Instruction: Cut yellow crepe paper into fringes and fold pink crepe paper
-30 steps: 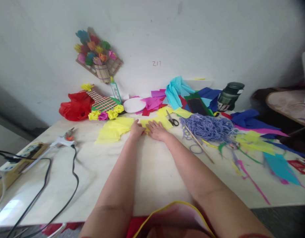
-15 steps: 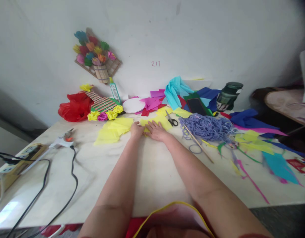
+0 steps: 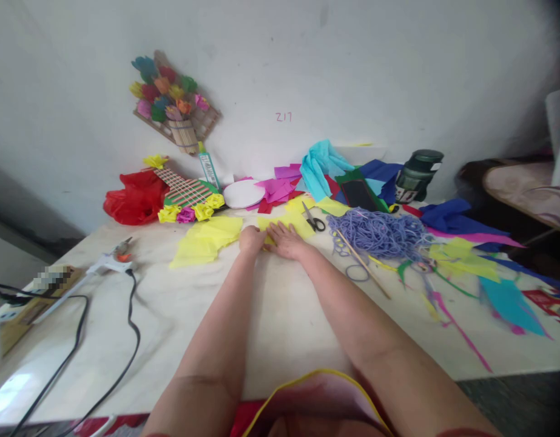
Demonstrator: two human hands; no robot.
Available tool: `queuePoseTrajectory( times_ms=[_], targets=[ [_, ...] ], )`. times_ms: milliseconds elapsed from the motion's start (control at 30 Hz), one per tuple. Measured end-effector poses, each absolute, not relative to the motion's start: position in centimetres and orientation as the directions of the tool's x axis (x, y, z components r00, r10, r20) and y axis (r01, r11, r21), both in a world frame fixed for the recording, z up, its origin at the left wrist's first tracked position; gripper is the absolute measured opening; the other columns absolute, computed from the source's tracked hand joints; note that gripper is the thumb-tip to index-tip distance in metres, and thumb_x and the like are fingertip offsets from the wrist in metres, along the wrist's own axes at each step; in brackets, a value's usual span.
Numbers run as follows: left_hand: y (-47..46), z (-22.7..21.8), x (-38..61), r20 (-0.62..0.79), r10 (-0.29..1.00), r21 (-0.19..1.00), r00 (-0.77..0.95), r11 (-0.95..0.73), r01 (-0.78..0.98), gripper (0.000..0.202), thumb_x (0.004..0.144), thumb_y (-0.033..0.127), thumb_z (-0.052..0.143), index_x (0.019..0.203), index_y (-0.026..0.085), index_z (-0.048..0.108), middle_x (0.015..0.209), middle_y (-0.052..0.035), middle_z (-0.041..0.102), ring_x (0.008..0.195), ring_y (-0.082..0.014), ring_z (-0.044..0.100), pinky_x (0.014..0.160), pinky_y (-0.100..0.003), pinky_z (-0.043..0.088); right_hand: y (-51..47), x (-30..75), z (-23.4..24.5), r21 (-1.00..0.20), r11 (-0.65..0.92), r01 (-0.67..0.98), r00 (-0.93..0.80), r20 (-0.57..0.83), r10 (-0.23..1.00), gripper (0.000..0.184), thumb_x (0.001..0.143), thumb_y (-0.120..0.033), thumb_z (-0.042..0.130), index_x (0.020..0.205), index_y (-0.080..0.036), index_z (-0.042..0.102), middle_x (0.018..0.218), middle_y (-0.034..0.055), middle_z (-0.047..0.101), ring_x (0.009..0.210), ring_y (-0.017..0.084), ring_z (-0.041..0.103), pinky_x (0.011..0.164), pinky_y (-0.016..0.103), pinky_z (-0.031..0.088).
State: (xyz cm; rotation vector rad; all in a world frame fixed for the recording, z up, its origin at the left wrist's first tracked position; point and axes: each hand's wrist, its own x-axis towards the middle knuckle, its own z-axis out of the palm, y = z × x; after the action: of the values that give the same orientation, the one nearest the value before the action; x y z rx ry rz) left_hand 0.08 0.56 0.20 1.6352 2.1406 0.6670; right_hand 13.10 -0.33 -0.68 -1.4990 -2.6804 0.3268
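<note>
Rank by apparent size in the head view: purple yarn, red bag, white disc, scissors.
1. purple yarn
2. red bag
3. white disc
4. scissors
Bag and disc lie farther back, so their true sizes are unsure.

This is a home craft corner. A pale wooden bench (image 3: 270, 315) against a white plastered wall (image 3: 352, 73) is littered with yellow tissue paper sheets (image 3: 207, 238), pink and blue paper scraps (image 3: 280, 188), black-handled scissors (image 3: 312, 218), a white glue gun (image 3: 107, 261) and tangled purple yarn (image 3: 380, 233). A paper-flower stick plaque (image 3: 173, 103) hangs on the wall.
</note>
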Motion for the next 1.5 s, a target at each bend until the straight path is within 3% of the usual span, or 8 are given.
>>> queuePoseTrajectory(
  times_ms=[133, 367, 600, 1033, 1500],
  targets=[
    [0.2, 0.5, 0.3, 0.021, 0.969, 0.532, -0.248, 0.199, 0.823, 0.011, 0.067, 0.022, 0.052, 0.066, 0.016, 0.061, 0.068, -0.0102, 0.064, 0.074, -0.022, 0.062, 0.063, -0.027, 0.043, -0.4, 13.1, -0.7, -0.215, 0.507, 0.835, -0.528, -0.052, 0.848, 0.074, 0.082, -0.059, 0.015, 0.14, -0.013, 0.013, 0.147, 0.0054, 0.005, 0.134, 0.024, -0.002, 0.106, 0.047, -0.001],
    [-0.3, 0.8, 0.6, 0.053, 0.956, 0.527, -0.289, 0.22, 0.821, 0.013, 0.066, 0.02, 0.051, 0.071, 0.016, 0.063, 0.081, -0.0118, 0.066, 0.082, -0.0229, 0.061, 0.067, -0.028, 0.043, -0.4, 13.1, -0.6, -0.222, 0.501, 0.836, -0.523, -0.05, 0.851, 0.074, 0.082, -0.058, 0.017, 0.14, -0.012, 0.012, 0.147, 0.0052, 0.005, 0.134, 0.024, -0.002, 0.106, 0.047, -0.002],
    [0.3, 0.2, -0.8, 0.046, 0.962, 0.579, -0.27, 0.195, 0.792, 0.011, 0.064, 0.022, 0.052, 0.064, 0.015, 0.061, 0.065, -0.0094, 0.063, 0.071, -0.0205, 0.061, 0.061, -0.026, 0.043, -0.8, 12.5, -0.8, -0.236, 0.514, 0.824, -0.533, -0.018, 0.846, 0.073, 0.083, -0.057, 0.011, 0.14, -0.012, 0.013, 0.147, 0.0056, 0.006, 0.135, 0.024, -0.001, 0.106, 0.045, -0.001],
    [-0.1, 0.8, -1.1, 0.114, 0.939, 0.614, -0.324, 0.19, 0.766, 0.015, 0.062, 0.024, 0.052, 0.071, 0.017, 0.063, 0.074, -0.0063, 0.065, 0.076, -0.0191, 0.06, 0.063, -0.025, 0.043, -0.5, 12.5, -1.0, -0.293, 0.497, 0.817, -0.525, -0.02, 0.851, 0.07, 0.084, -0.055, 0.002, 0.14, -0.015, 0.012, 0.147, 0.0015, 0.007, 0.135, 0.019, 0.0, 0.106, 0.045, -0.002],
    [0.4, 0.5, -1.1, 0.034, 0.966, 0.46, -0.256, 0.213, 0.862, 0.019, 0.068, 0.024, 0.048, 0.077, 0.014, 0.062, 0.083, -0.0117, 0.066, 0.083, -0.0221, 0.061, 0.069, -0.027, 0.044, -0.6, 12.8, -0.7, -0.228, 0.482, 0.846, -0.498, -0.015, 0.867, 0.061, 0.087, -0.047, 0.013, 0.14, -0.017, 0.017, 0.147, 0.0017, 0.009, 0.135, 0.021, 0.004, 0.106, 0.046, 0.002]
  ],
)
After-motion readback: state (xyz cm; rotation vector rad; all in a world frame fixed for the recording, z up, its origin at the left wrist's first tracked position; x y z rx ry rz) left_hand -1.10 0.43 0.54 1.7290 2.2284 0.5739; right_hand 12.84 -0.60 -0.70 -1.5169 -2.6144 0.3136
